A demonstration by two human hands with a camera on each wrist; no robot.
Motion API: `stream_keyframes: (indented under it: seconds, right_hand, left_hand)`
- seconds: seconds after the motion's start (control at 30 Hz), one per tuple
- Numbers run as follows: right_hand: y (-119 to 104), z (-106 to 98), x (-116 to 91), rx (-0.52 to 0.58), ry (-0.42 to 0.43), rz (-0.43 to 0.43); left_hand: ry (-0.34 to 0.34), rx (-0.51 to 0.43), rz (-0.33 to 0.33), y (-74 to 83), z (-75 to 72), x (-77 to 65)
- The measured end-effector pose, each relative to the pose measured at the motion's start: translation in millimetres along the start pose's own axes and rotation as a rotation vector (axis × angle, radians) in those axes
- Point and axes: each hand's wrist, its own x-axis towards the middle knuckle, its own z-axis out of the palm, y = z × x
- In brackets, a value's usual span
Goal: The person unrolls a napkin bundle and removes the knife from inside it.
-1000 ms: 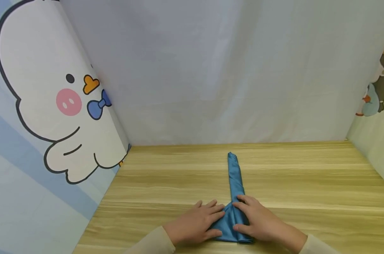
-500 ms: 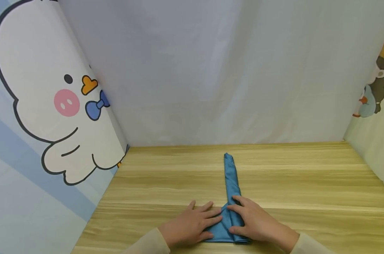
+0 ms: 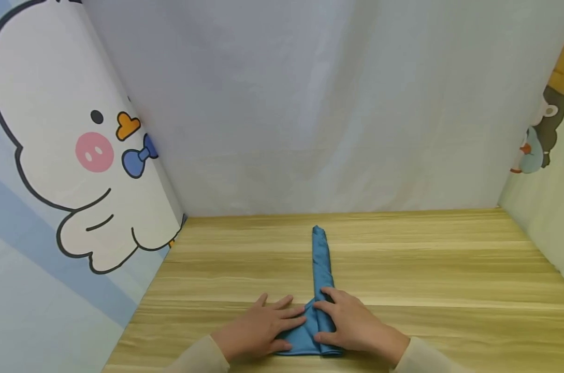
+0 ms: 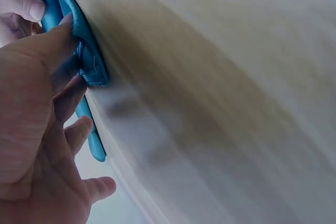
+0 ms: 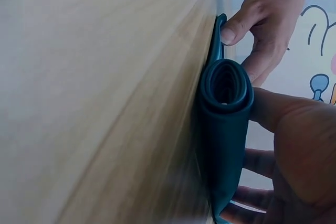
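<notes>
A glossy blue cloth (image 3: 322,269) lies on the table, rolled into a narrow tube that points away from me, with a flat wedge at its near left. My left hand (image 3: 260,329), fingers spread, rests on that flat part. Over the near end of the roll, my right hand (image 3: 356,324) bends its fingers and thumb, the tips reaching its left side. The left wrist view shows the spread fingers of my left hand (image 4: 47,114) against the cloth (image 4: 86,51). Spiral layers show at the roll's end (image 5: 226,87) in the right wrist view, beside my right hand (image 5: 294,150).
The wood-grain table (image 3: 426,264) meets a plain pale backdrop (image 3: 337,114) at its far edge. A panel with a white cartoon bird (image 3: 44,124) stands on the left, and another printed panel (image 3: 538,207) on the right.
Both hands and the cloth have shifted left across the table together. A bit more of the flat wedge shows between the hands. The head view has also turned slightly.
</notes>
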Motion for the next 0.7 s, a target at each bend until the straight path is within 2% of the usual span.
stream_keyframes:
  seconds: [0.43,0.7]
  right_hand:
    - [-10.8,4.0,12.5,-0.028,-0.018,0.007]
    - [-20.5,7.3,20.9,-0.036,-0.028,0.016]
  left_hand:
    - [-0.024,-0.037,-0.012,-10.4,-1.4,-12.9]
    - [-0.015,-0.069,-0.026,-16.2,2.9,-22.8]
